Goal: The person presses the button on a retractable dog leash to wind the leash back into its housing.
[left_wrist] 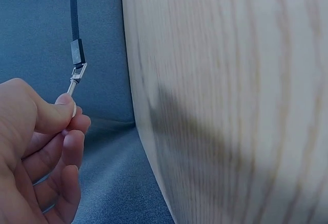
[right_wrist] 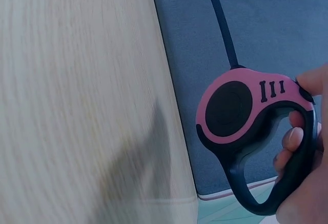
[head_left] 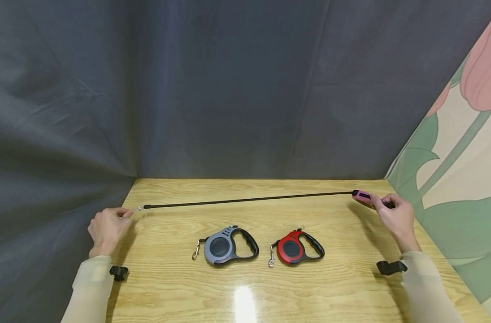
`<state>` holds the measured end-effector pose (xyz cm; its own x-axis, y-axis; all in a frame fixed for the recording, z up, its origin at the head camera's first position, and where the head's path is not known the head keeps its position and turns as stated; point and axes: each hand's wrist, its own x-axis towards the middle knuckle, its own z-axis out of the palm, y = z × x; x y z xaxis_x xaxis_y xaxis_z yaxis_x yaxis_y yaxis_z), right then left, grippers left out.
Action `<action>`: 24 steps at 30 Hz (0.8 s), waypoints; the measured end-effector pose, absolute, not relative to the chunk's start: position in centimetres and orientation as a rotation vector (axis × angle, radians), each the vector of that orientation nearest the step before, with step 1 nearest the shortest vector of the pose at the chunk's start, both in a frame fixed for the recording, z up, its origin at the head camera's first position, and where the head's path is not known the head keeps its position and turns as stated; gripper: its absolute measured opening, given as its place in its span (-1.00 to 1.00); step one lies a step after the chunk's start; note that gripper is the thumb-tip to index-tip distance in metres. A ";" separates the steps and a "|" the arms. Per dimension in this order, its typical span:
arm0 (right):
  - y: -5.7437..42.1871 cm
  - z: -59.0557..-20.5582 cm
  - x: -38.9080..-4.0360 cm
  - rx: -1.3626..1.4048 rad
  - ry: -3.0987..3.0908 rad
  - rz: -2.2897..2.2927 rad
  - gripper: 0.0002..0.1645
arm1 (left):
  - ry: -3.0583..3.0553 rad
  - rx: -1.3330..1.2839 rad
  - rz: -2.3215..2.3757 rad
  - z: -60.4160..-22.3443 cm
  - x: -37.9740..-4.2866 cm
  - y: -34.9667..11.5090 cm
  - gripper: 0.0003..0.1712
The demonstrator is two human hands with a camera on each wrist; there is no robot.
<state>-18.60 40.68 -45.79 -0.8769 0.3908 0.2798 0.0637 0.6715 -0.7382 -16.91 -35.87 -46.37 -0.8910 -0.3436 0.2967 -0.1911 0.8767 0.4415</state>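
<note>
A pink and black retractable dog leash (right_wrist: 228,106) is gripped by its looped handle in my right hand (head_left: 396,220), fingers through the loop and thumb at the button on top. Its black strap (head_left: 245,200) runs out taut to the left, above the table. At the far end my left hand (head_left: 110,229) pinches the silver metal clip (left_wrist: 73,84) between thumb and fingertips. Nearer to me, a grey retractable leash (head_left: 219,246) and a red retractable leash (head_left: 290,247) lie side by side, each with a short metal clip at its left.
The wooden table (head_left: 168,287) ends at a dark grey curtain (head_left: 229,89) behind and on the left. On the right hangs a flower-patterned cloth (head_left: 463,179). Small black wrist cameras sit on both cuffs.
</note>
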 end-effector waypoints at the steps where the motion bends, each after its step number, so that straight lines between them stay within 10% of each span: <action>1: 40.8 -45.8 -18.6 -0.359 -2.475 1.069 -0.46 | -2.675 0.395 -0.581 -46.3 -16.9 -35.8 -0.72; 24: 41.9 -45.1 -17.6 -0.303 -2.402 1.326 -0.48 | -2.643 0.431 -0.591 -46.0 -16.3 -36.6 -0.67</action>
<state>-17.64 41.90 -45.14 -0.9049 0.3629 0.2223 0.0052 0.5316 -0.8470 -16.29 -36.56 -45.98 -0.8740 -0.3746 0.3096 -0.2071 0.8634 0.4600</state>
